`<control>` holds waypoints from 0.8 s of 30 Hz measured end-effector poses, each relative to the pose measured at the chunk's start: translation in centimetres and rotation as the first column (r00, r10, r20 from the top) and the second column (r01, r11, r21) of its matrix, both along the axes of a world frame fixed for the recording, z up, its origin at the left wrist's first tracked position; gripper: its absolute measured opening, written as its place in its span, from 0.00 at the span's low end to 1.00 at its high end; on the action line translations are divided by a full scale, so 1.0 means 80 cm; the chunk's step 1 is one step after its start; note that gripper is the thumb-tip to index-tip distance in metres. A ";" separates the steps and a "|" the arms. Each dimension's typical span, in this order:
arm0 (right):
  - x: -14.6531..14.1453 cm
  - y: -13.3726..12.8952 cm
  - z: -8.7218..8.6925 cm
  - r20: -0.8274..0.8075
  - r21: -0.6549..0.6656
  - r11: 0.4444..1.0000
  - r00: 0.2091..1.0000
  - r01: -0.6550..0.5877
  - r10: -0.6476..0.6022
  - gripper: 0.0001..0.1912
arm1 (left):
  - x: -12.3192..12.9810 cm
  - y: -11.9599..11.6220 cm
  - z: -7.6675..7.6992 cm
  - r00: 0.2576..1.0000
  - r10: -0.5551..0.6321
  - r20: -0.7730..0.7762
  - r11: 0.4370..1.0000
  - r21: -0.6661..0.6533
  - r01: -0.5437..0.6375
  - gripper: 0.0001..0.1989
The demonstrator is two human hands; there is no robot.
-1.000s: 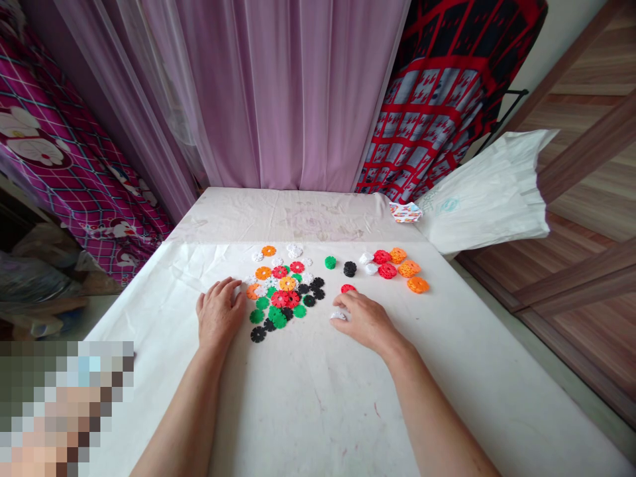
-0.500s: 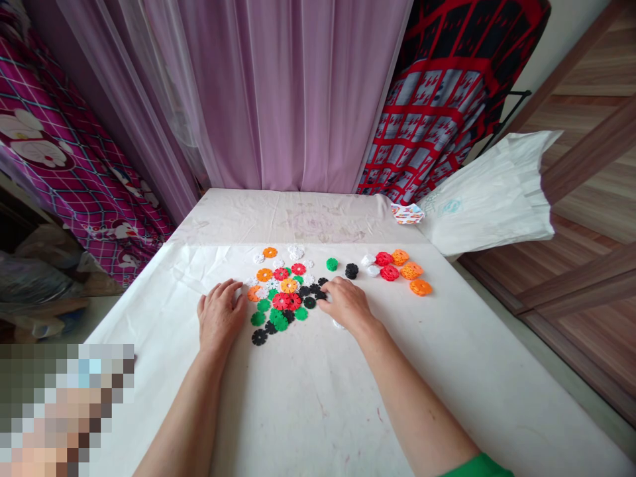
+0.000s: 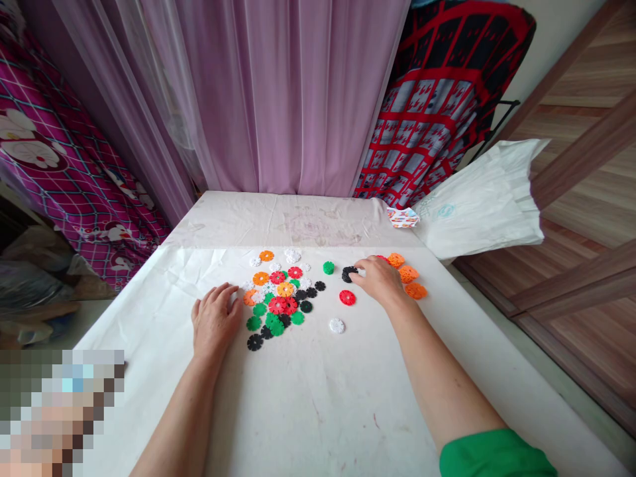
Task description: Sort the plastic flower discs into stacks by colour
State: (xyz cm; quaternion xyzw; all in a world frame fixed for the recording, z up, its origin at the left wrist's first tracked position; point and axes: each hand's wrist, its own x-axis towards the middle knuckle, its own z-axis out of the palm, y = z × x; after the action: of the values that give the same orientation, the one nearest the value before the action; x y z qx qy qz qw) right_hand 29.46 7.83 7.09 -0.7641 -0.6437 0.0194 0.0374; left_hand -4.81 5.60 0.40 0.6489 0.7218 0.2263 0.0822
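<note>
My right hand is at the stack of black notched discs, its thumb and fingers pinching a black disc at the top of it. The hand partly covers the stacks behind it. My left hand rests on the table with loosely bent fingers, holding nothing, just left of a loose spread of flower-shaped plastic discs. In that spread lie orange discs, red discs, green discs, white discs and black discs. A green stack stands left of the black one.
Orange stacks stand right of my right hand. A red disc and a white disc lie nearer me. At the back right are a small patterned paper box and a white bag. Curtains hang behind the white-covered table.
My right hand has moved right from the loose black discs to the black stack, carrying a black disc. The red and white discs nearer me are uncovered. My left hand stays beside the spread.
</note>
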 end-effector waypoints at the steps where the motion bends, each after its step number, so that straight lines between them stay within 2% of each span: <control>1: 0.001 0.002 -0.001 0.007 -0.005 1.000 1.000 -0.004 0.004 0.17 | 0.000 0.000 0.000 1.000 -0.003 0.000 1.000 0.001 0.003 0.18; 9: -0.002 0.008 -0.001 0.007 -0.033 0.999 1.000 -0.007 0.008 0.18 | -0.001 0.001 -0.004 1.000 0.002 0.011 0.999 0.034 -0.002 0.18; 15: -0.005 -0.005 -0.002 -0.056 0.035 0.999 0.998 -0.013 0.015 0.16 | -0.002 0.001 -0.003 1.000 -0.004 0.017 1.000 0.008 0.004 0.18; 21: -0.053 -0.016 -0.020 -0.088 0.007 0.974 0.970 -0.227 0.227 0.14 | 0.000 0.000 -0.001 1.000 0.002 0.018 1.000 0.022 -0.002 0.17; 24: -0.075 -0.012 -0.029 -0.062 -0.053 0.963 0.964 -0.263 0.259 0.14 | 0.000 0.000 -0.001 1.000 0.005 0.009 1.000 0.030 -0.006 0.17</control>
State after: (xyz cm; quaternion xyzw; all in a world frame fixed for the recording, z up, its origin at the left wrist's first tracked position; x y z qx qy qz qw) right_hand 23.45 6.89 4.75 -0.6726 -0.7366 0.0647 0.0290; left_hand -4.83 5.57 0.33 0.6470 0.7198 0.2400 0.0752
